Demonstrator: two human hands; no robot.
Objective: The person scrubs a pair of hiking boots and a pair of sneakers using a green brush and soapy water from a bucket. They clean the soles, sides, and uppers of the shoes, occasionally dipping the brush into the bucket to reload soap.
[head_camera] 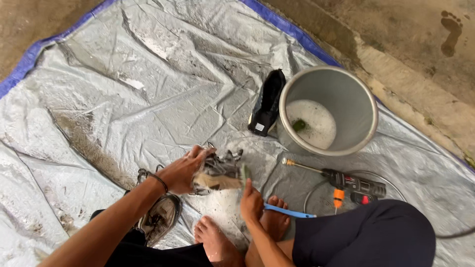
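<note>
- Grey-silver plastic tarp [148,99] with a blue edge covers most of the frame, wrinkled and streaked with dirt; bare concrete floor [420,59] at upper right, with a wet footprint on it.
- Left hand [184,170], centre-left, is clenched around a muddy grey lace-up shoe [220,173], gripping it from the left side; dark band on that wrist.
- Shoe sits at lower centre, just above the person's bare feet [217,242], with soap foam on the tarp beneath it.
- Right hand [251,200] is closed around a blue-handled scrub brush [289,212]; handle sticks out to the right, brush head is pressed against the right end of the shoe.
- Second dirty shoe [161,217] lies at lower left beside the left forearm, opening up, touching the dark clothing.
- Black shoe [267,104] leans against the left outer wall of a round grey metal bucket [363,99], upper right of centre.
- Bucket holds foamy water with a small green object floating in it; what it is, cannot tell.
- Black-and-red spray gun with a brass nozzle [346,182] lies on the tarp below the bucket, its hose looping right of it, near the person's knee in dark fabric.
</note>
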